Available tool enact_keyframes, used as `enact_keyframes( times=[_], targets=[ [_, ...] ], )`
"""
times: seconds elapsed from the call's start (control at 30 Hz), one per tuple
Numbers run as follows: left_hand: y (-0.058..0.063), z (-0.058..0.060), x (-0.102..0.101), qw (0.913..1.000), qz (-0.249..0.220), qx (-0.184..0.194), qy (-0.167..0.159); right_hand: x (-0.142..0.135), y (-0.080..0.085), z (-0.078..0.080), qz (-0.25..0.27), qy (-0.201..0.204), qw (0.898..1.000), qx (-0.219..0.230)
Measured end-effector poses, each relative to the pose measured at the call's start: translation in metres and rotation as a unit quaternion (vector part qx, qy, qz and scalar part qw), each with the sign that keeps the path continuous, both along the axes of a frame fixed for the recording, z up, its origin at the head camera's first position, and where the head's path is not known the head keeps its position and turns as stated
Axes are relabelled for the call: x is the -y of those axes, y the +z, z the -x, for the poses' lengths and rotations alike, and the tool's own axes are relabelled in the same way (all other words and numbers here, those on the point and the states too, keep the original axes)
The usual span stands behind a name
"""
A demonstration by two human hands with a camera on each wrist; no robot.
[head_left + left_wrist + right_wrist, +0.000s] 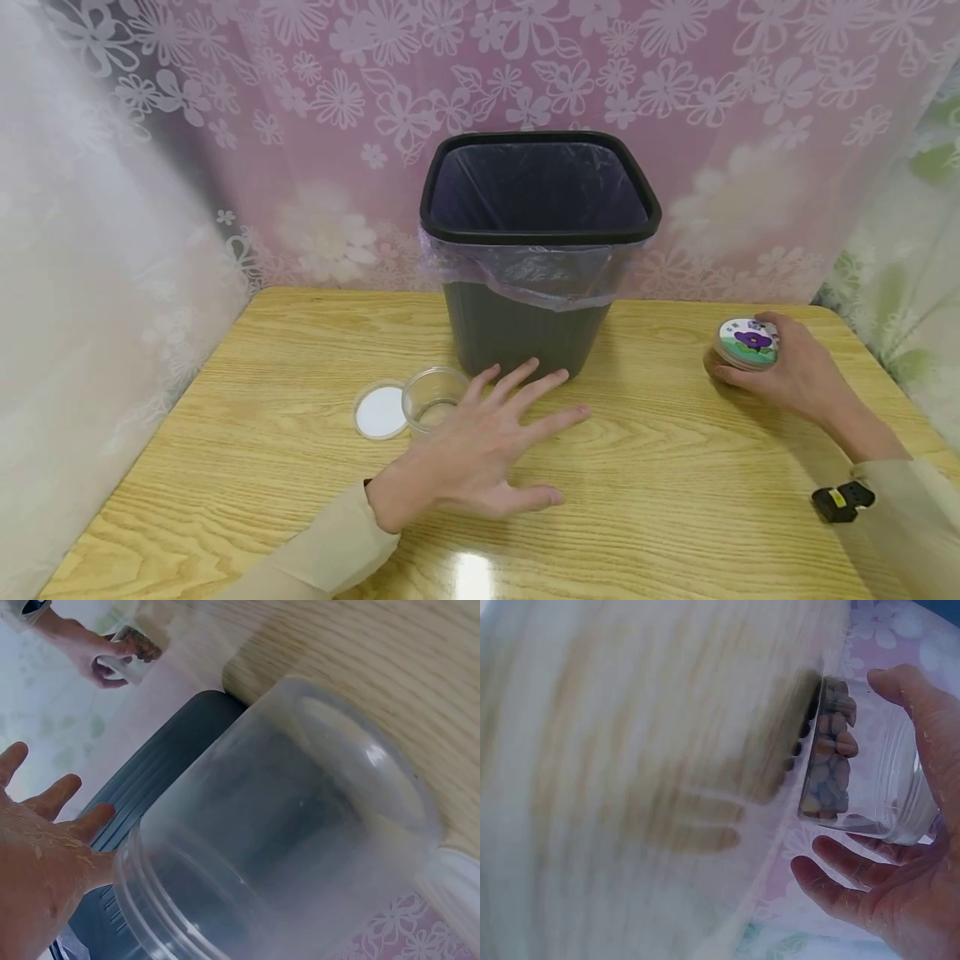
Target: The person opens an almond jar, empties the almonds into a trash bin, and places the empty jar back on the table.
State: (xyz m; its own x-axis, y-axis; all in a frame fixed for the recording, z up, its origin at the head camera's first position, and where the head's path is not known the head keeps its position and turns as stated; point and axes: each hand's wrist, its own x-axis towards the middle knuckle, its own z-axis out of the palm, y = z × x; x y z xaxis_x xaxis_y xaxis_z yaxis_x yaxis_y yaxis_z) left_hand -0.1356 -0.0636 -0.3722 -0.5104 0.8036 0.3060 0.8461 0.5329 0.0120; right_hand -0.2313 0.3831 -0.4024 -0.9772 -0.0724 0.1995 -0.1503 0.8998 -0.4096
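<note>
My right hand (806, 375) holds a clear plastic jar (870, 757) near the table's right edge, thumb and fingers around its lid end. Its lid (750, 343) has a purple flower picture. Brown, pebble-like pieces (834, 761) fill the bottom part of this jar. My left hand (480, 446) is stretched over the table with its fingers spread, holding nothing. Just beside it stands an open clear jar (431, 398), partly hidden by the hand; this jar looks empty in the left wrist view. A round white lid (380, 412) lies flat to that jar's left.
A dark bin (525, 325) with a black rim and a purple liner bag (558, 279) stands at the back middle of the wooden table (660, 500). Behind the table hangs a pink flowered curtain (337, 167). A white curtain (97, 275) hangs on the left.
</note>
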Motion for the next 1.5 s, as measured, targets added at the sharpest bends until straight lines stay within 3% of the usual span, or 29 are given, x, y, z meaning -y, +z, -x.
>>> enact_keyframes(
  times=[0.67,0.93,1.03,1.3,1.5],
  targets=[
    [-0.005,-0.004,-0.014,0.9984,-0.054,0.016,-0.011,0.029,0.009,-0.032,-0.001,0.060,0.997,-0.053],
    [-0.006,-0.007,-0.018,0.9961,-0.075,0.046,-0.006,0.040,0.011,-0.044,0.004,0.086,0.993,-0.082],
    [-0.006,-0.008,-0.020,0.9941,-0.083,0.069,-0.002,0.044,0.012,-0.048,0.011,0.093,0.992,-0.089],
    [-0.007,-0.015,-0.026,0.9787,-0.110,0.173,0.016,0.056,0.014,-0.057,0.009,0.105,0.989,-0.101],
    [-0.011,-0.019,-0.030,0.9596,-0.136,0.245,0.027,0.070,0.013,-0.063,0.019,0.124,0.986,-0.108]
  ],
)
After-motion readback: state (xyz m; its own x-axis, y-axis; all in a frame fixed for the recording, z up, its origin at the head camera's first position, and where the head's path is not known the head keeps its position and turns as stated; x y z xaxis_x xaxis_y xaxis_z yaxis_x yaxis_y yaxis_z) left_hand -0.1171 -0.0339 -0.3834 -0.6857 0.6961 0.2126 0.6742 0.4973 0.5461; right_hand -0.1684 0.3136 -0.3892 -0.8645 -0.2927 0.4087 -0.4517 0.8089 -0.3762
